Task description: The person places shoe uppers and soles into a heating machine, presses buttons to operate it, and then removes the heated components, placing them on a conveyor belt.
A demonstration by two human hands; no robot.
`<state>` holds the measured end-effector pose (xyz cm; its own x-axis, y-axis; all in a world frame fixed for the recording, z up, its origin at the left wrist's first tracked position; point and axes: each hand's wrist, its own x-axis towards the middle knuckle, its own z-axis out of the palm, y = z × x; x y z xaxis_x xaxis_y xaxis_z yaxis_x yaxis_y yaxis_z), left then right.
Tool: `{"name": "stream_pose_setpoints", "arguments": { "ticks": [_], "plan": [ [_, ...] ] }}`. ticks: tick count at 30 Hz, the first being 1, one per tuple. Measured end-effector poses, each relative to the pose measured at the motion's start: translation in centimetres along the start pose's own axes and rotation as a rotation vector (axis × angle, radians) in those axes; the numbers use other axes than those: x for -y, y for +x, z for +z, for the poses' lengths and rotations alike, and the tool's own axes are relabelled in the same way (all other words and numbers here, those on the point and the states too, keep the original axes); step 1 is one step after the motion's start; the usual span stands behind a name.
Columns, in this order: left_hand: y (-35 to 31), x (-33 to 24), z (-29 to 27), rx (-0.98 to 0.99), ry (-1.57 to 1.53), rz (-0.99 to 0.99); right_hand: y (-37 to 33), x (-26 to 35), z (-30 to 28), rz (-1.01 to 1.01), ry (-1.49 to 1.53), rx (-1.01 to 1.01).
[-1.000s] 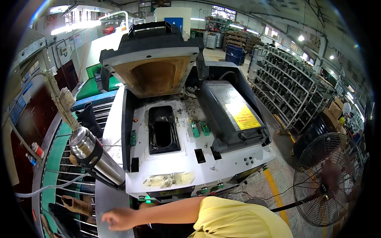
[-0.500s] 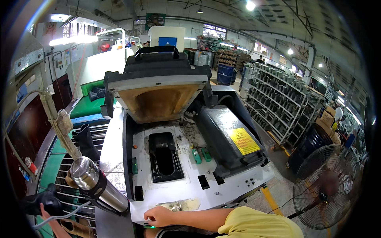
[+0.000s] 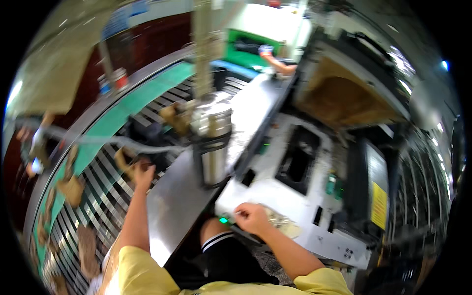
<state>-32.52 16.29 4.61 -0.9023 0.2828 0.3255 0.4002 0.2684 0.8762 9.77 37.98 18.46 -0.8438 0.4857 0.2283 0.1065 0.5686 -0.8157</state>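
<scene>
My left hand (image 3: 143, 174) reaches over the slatted conveyor, its fingers curled at a dark boot (image 3: 162, 158); motion blur softens the contact. Close by it is a tan boot-shaped piece (image 3: 124, 162). My right hand (image 3: 251, 217) is closed in a loose fist at the front edge of the white machine plate (image 3: 250, 196), beside a green-lit button (image 3: 223, 220). Nothing shows in that fist. In the plate is a black-lined mould opening (image 3: 298, 160), below a raised lid (image 3: 344, 93) with a brown inner face.
A steel flask (image 3: 214, 147) stands on the metal ledge (image 3: 169, 211) between conveyor and machine. Several brown boot-shaped pieces (image 3: 71, 189) lie along the curved conveyor (image 3: 110, 196). Another person's arm (image 3: 280, 66) extends beyond the machine. A grey hose (image 3: 118, 141) crosses above the conveyor.
The view has swung left and down, bringing more conveyor and my legs into sight. My left hand stays by the dark boot; my right hand remains at the plate's front edge.
</scene>
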Motion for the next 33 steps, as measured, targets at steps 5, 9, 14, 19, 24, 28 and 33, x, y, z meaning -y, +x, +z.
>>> {"name": "stream_pose_setpoints", "arguments": {
  "ticks": [5, 9, 14, 19, 24, 28, 33],
  "plan": [
    [-10.0, -5.1, -7.5, 0.144, 0.221, -0.106, -0.7, -0.8, -0.3, 0.077, -0.016, 0.000],
    [-18.5, -2.1, -19.7, -0.231, 0.766, 0.013, -0.8, -2.1, 0.7, 0.049, -0.027, -0.020],
    [-24.7, 0.2, -30.1, -0.327, 1.245, -0.395, -1.4, -2.9, 0.1, 0.127, -0.009, -0.030],
    [-26.5, 3.1, -34.7, -0.036, 1.534, -0.218, -0.9, -3.1, 0.8, 0.098, -0.073, -0.020],
    [-22.8, 0.9, -35.9, 0.254, 1.654, -0.517, -1.4, -2.4, 0.9, 0.109, -0.104, -0.067],
    [-19.6, 0.0, -36.9, 0.293, 1.579, -0.726, -0.8, -2.1, 1.1, 0.019, -0.212, -0.082],
    [-15.7, -7.1, -42.3, 0.231, 0.877, -0.768, -1.3, -1.4, 1.0, 0.037, -0.180, -0.022]
  ]
}}
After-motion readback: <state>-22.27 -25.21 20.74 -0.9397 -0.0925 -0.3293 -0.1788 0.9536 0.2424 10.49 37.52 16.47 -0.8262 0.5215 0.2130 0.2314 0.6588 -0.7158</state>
